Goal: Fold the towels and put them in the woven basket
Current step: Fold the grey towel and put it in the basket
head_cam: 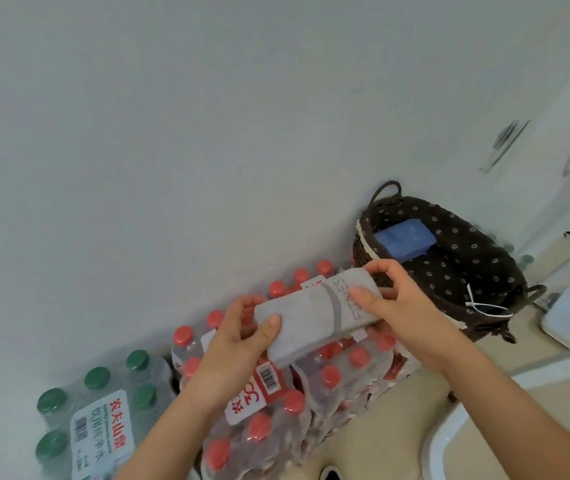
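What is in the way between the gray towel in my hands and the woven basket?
Nothing visible. The gray towel, gripped by left hand and right hand, is close in front of the open-topped woven basket. A blue towel lies inside, bare lining beside it.

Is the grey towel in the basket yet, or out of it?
Out. The folded grey towel is gripped between the left hand and right hand, in front of the basket; only a blue towel lies inside.

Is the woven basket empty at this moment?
No, a folded blue towel lies inside the basket, while the left hand and the right hand hold a grey towel outside it.
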Available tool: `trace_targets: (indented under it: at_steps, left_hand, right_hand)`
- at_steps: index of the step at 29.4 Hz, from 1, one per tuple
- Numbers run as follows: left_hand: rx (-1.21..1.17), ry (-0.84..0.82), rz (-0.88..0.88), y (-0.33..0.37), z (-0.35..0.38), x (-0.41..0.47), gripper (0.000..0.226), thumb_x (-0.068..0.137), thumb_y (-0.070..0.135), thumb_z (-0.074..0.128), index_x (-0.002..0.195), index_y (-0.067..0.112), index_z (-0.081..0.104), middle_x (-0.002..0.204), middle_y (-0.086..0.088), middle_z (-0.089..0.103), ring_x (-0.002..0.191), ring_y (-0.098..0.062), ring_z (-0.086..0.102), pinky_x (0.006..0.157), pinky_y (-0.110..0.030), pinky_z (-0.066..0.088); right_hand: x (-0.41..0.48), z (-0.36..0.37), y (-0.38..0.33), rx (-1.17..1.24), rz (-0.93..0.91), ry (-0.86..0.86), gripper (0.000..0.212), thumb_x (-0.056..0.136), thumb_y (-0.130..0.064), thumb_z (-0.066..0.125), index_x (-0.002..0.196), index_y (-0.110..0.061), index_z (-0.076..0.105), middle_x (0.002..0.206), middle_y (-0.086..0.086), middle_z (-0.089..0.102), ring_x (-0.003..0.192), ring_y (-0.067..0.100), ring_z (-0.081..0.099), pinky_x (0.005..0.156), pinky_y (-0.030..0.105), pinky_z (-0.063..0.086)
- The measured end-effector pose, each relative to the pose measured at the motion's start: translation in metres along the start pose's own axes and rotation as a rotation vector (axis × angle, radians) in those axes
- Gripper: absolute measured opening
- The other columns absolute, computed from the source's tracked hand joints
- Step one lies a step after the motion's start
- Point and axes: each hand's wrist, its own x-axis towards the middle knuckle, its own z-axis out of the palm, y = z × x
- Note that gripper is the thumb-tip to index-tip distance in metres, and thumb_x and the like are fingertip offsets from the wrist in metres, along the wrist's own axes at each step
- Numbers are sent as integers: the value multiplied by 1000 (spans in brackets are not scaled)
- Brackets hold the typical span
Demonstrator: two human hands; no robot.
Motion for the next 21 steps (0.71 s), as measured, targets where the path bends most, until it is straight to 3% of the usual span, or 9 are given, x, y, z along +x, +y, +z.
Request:
trace_targets:
  at_steps: [4,7,11,13,16,18,21]
  left_hand:
    - [33,-117,93,43,80,50,18,93,29,59,109,32,53,92,-5,64,67,-9,59,60,-24,49]
    - [242,-156,135,67,138,96,19,93,36,58,110,34,50,90,0,60,62,-6,54,60,-24,48]
    - [690,-191,166,81,202,146,31,91,40,53,119,32,44,103,4,59,88,-15,58,80,-35,49]
    - [943,-219,134,85,224,161,39,89,41,51,122,21,44,109,-1,59,95,-19,56,77,-33,44]
    - [1251,-260,142,84,247,175,23,86,41,56,90,19,52,94,2,59,88,-20,54,69,-31,39]
    - [1420,-266,162,83,258,178,24,84,35,56,69,22,44,77,5,52,84,-21,55,65,-31,38]
    - [1603,-251,210,83,271,180,24,84,21,49,62,21,38,79,-1,53,85,-24,55,68,-34,37]
  right_hand:
    - [24,-82,-20,76,-9,196,26,87,-25,66,106,-23,48,90,9,69,76,13,64,60,29,53]
    - [53,-144,-22,134,8,299,19,87,-23,67,97,-21,51,98,10,67,79,16,63,60,27,52]
    - [91,-204,-11,68,135,326,16,90,-13,64,102,-13,53,109,15,60,84,19,61,60,30,55]
    - [102,-225,-7,-60,212,274,24,90,-8,62,111,-9,50,113,18,59,90,24,63,67,37,58]
    - [113,-246,-9,-254,261,165,30,89,-7,63,114,-12,47,105,16,58,91,27,65,72,42,60]
    - [121,-249,-8,-388,267,106,29,89,-7,63,111,-13,46,98,10,55,85,23,64,65,39,61]
    - [134,-242,-4,-565,287,48,29,91,-8,60,113,-9,41,103,8,47,89,27,59,59,41,60]
